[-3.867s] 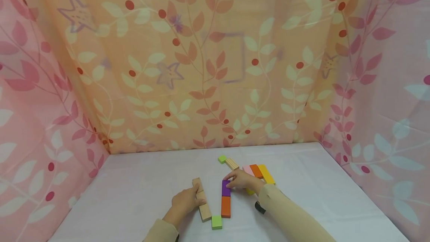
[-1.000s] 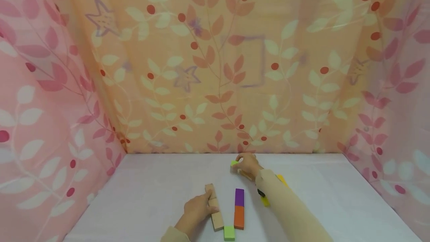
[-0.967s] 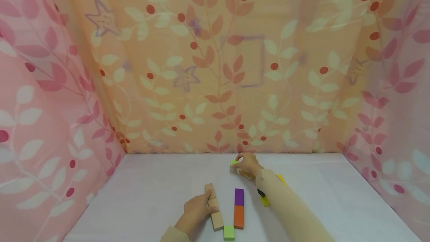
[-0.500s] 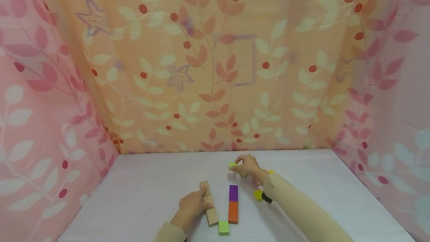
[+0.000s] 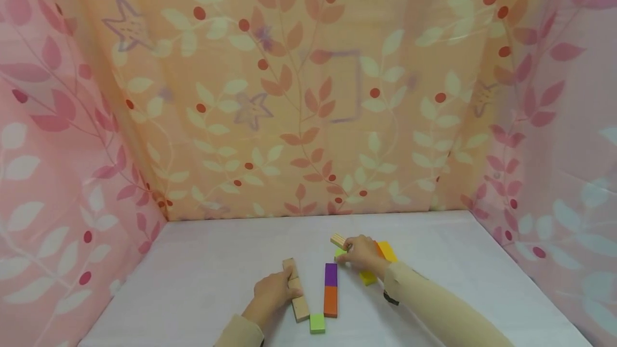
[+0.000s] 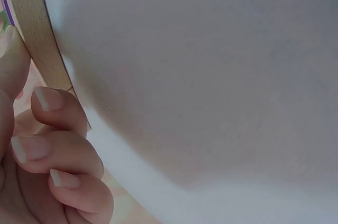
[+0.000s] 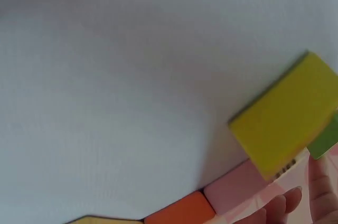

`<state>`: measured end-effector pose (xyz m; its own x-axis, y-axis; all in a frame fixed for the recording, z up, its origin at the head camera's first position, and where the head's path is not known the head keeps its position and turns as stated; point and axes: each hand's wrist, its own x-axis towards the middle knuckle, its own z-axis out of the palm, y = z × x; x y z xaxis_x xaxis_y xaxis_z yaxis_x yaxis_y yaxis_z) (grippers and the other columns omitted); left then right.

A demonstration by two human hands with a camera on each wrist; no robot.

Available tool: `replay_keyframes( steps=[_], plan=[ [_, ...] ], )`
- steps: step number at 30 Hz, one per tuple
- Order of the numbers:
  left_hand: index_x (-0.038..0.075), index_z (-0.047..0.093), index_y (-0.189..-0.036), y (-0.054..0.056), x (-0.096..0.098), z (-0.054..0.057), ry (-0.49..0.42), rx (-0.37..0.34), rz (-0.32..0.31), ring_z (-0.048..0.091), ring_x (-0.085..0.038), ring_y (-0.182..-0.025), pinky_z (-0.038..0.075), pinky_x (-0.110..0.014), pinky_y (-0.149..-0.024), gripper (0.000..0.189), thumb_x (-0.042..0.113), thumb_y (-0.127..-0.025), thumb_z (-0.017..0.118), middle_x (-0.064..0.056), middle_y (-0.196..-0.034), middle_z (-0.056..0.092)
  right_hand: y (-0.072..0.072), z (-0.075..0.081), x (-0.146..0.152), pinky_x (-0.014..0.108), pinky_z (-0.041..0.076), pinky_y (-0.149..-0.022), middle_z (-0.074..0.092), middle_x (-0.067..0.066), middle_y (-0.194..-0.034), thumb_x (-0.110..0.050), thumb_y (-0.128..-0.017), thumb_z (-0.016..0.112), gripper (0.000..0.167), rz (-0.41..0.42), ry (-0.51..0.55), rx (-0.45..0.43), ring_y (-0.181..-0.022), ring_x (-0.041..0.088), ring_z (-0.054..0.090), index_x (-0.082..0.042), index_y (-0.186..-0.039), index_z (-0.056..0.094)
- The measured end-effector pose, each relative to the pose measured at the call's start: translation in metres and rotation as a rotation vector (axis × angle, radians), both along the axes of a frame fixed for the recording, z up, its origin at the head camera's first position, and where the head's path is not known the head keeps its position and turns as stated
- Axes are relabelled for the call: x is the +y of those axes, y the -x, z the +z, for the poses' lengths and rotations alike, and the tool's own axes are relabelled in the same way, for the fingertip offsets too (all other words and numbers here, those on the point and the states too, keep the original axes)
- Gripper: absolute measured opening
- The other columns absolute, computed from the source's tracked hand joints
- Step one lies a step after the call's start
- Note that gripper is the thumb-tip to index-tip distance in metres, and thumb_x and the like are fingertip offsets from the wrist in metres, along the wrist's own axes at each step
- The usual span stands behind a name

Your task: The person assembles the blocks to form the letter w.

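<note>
My left hand grips a row of plain wooden blocks laid end to end; in the left wrist view its fingers curl by a block's side. A light green block is pinched by my right hand, just beyond the far end of a purple block. The purple block meets an orange block end to end. Another light green block lies at the near end, between the two rows. The right wrist view shows the held green block beside a yellow block.
A ridged wooden piece lies behind my right hand. To its right are a yellow block, a deeper yellow block, and pink and orange blocks. Patterned cloth walls the white tabletop.
My right hand left the purple block, took the far green block and brought it nearer, past the ridged piece, towards the purple block. The left hand has stayed on the wooden row.
</note>
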<state>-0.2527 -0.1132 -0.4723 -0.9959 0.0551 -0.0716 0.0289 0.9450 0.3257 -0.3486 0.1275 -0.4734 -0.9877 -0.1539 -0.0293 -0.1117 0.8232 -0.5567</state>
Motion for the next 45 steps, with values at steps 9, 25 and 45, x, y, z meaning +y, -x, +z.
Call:
replay_keyframes(
  steps=[9,25,45],
  plan=[
    [0.008,0.055,-0.137,-0.002,-0.001,-0.001,-0.009,-0.018,0.01,0.064,-0.041,-0.094,0.049,-0.051,-0.074,0.071,0.043,-0.079,0.075,-0.021,-0.109,0.067,0.0,-0.009,0.002,0.04,0.042,-0.08,0.059,0.007,-0.098,-0.037,-0.075,0.084,0.032,-0.007,-0.008,-0.014,-0.089,0.024,0.047,-0.015,-0.095,0.071],
    [0.007,0.057,-0.135,-0.003,0.001,0.0,0.022,0.013,0.003,0.065,-0.038,-0.09,0.049,-0.048,-0.071,0.07,0.044,-0.079,0.075,-0.02,-0.105,0.068,0.002,-0.013,0.007,0.046,0.042,-0.087,0.059,0.011,-0.111,-0.03,-0.079,0.081,0.024,-0.035,0.072,-0.038,-0.094,0.027,0.045,-0.016,-0.097,0.075],
    [0.01,0.062,-0.128,-0.009,0.01,0.003,0.166,0.086,-0.013,0.065,-0.029,-0.075,0.051,-0.041,-0.064,0.063,0.047,-0.078,0.073,-0.013,-0.087,0.068,-0.002,-0.007,0.008,0.04,0.041,-0.08,0.06,0.009,-0.107,-0.029,-0.078,0.082,0.022,-0.049,0.019,-0.052,-0.092,0.026,0.046,-0.016,-0.094,0.074]
  ],
)
